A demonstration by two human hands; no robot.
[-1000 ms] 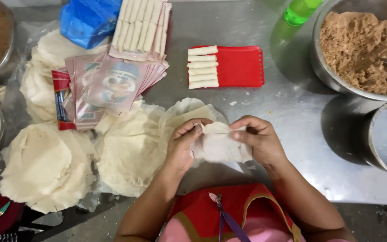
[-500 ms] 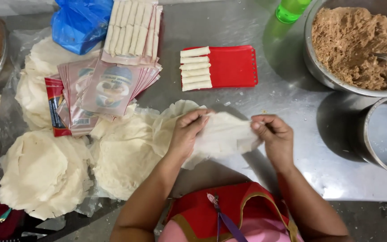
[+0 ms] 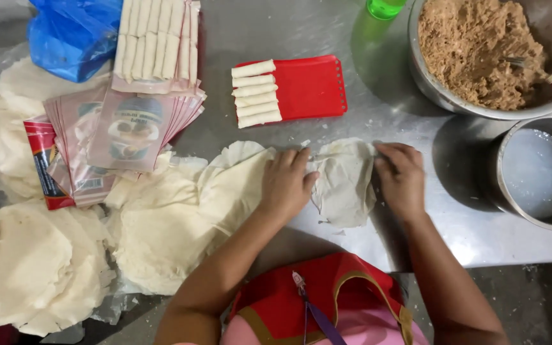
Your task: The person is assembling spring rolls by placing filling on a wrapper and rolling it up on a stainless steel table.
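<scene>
A thin white wrapper sheet [image 3: 346, 182] lies flat on the steel table [image 3: 378, 115] in front of me. My left hand [image 3: 287, 182] presses palm-down on its left edge, partly over the neighbouring pile of wrappers [image 3: 180, 223]. My right hand [image 3: 400, 179] rests flat on the sheet's right edge, fingers pointing away from me. Neither hand grips anything. Beyond the sheet, several rolled white sticks [image 3: 255, 93] lie in a row on a red tray [image 3: 311, 86].
A metal bowl of brown filling [image 3: 474, 54] with a fork stands at the back right, a pot of white liquid [image 3: 535, 169] at the right. Printed packets [image 3: 126, 134], a tray of rolls [image 3: 154, 41], a blue bag [image 3: 71, 35] and more wrapper stacks [image 3: 30, 268] fill the left.
The wrapper was held up between both hands; it is now spread flat on the table, and my hands have moved apart onto its two edges.
</scene>
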